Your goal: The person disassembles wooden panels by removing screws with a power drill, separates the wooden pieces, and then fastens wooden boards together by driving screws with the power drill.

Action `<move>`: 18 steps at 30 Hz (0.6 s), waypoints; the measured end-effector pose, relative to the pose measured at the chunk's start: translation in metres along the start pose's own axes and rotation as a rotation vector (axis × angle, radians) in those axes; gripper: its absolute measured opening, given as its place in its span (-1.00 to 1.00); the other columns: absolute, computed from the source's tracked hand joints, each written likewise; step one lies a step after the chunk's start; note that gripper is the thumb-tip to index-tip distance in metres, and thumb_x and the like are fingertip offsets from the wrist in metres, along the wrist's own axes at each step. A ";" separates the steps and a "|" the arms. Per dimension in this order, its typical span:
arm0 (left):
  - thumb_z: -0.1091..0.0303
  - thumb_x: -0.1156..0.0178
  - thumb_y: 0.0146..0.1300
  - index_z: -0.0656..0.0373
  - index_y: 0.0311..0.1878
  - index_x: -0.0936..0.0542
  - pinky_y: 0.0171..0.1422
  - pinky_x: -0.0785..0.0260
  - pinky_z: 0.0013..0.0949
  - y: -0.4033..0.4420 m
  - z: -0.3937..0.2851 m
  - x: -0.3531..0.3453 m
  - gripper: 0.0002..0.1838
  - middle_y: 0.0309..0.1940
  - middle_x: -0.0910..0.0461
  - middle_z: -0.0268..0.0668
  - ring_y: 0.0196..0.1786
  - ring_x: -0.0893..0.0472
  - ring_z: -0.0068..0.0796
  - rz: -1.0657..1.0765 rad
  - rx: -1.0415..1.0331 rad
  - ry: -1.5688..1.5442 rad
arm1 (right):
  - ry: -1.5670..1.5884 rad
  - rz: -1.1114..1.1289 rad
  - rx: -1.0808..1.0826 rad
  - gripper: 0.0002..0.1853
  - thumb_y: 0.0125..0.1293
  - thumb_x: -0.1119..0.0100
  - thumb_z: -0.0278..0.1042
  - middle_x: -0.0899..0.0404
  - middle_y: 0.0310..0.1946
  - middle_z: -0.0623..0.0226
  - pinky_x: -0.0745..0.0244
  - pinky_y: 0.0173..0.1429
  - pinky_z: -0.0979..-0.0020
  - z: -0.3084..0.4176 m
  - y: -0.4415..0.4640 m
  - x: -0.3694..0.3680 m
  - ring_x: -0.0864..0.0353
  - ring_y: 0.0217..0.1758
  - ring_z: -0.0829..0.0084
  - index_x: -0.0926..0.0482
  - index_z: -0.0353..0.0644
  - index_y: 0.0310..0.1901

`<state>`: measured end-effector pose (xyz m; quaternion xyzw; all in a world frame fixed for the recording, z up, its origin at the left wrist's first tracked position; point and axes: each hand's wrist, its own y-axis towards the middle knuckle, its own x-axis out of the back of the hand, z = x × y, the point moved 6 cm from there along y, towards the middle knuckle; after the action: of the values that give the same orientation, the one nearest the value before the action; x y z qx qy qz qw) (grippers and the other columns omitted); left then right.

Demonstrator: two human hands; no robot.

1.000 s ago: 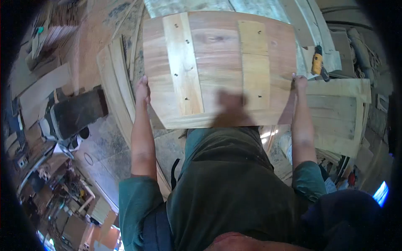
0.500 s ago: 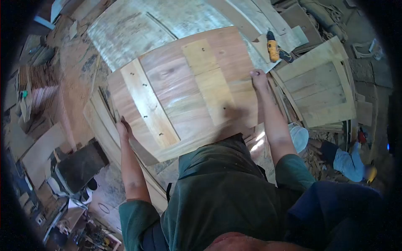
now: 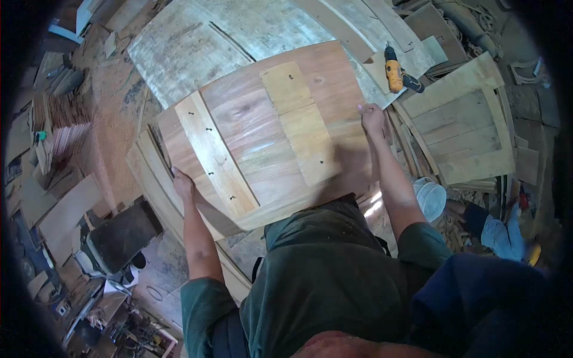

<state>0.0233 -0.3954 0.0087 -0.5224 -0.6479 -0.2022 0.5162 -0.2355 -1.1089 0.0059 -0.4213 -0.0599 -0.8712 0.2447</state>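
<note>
As far as can be judged, seems to be a two-handed handling step, done at the near side of the bench [image 3: 179, 59], with more steadying than fastening about it. Centres on a broad wooden panel [image 3: 250, 128], overlapping the near edge of the bench in view; cannot tell whether resting on the bench or borne only by the grip. Calls next, by the look of it, for even support at both ends and control of the tilt. Looks flat and smooth, banded in pinkish brown and cream. Carries a yellowish strip [image 3: 298, 116], broken by a cross line, toward the bench's right end, and a paler strip [image 3: 218, 155] toward the left. Leaves untouched a yellow-and-black drill [image 3: 394, 73], lying at the bench's right end. Grasped along the left side by the left hand [image 3: 184, 184] and along the right by the right hand [image 3: 373, 118], with fingers partly hidden. Shows small dark marks [image 3: 191, 113] in both strips, probably screw heads.
</note>
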 end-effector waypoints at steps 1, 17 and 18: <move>-0.29 0.47 0.53 0.57 -0.13 -0.64 0.21 -0.34 0.17 0.002 0.000 -0.002 -0.03 -0.11 -0.59 0.42 0.07 -0.54 0.43 0.003 -0.042 0.036 | 0.027 0.033 -0.053 -0.64 0.12 -0.54 -0.13 -0.72 -0.40 0.09 -0.57 -0.15 0.22 0.006 -0.001 0.006 -0.72 -0.30 0.18 -0.69 -0.26 -0.26; -0.25 0.37 0.53 0.52 -0.10 -0.62 0.13 -0.36 0.20 -0.021 -0.009 0.007 -0.12 -0.13 -0.59 0.38 -0.02 -0.56 0.40 0.093 0.068 0.075 | -0.265 -0.023 0.134 -0.61 0.24 -0.44 -0.13 -0.65 -0.17 -0.03 -0.47 0.04 0.15 0.036 -0.035 -0.009 -0.60 -0.13 0.09 -0.65 -0.29 -0.09; -0.25 0.37 0.53 0.52 -0.10 -0.62 0.13 -0.36 0.20 -0.022 -0.006 0.004 -0.12 -0.13 -0.59 0.38 -0.02 -0.56 0.40 0.089 0.063 0.073 | -0.430 -0.199 0.349 -0.55 0.27 -0.40 -0.09 -0.61 -0.02 -0.07 -0.41 0.14 0.09 0.053 -0.045 -0.011 -0.57 -0.01 0.05 -0.61 -0.29 0.01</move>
<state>0.0066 -0.4067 0.0205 -0.5265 -0.6109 -0.1775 0.5639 -0.2136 -1.0491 0.0362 -0.5399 -0.3002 -0.7582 0.2086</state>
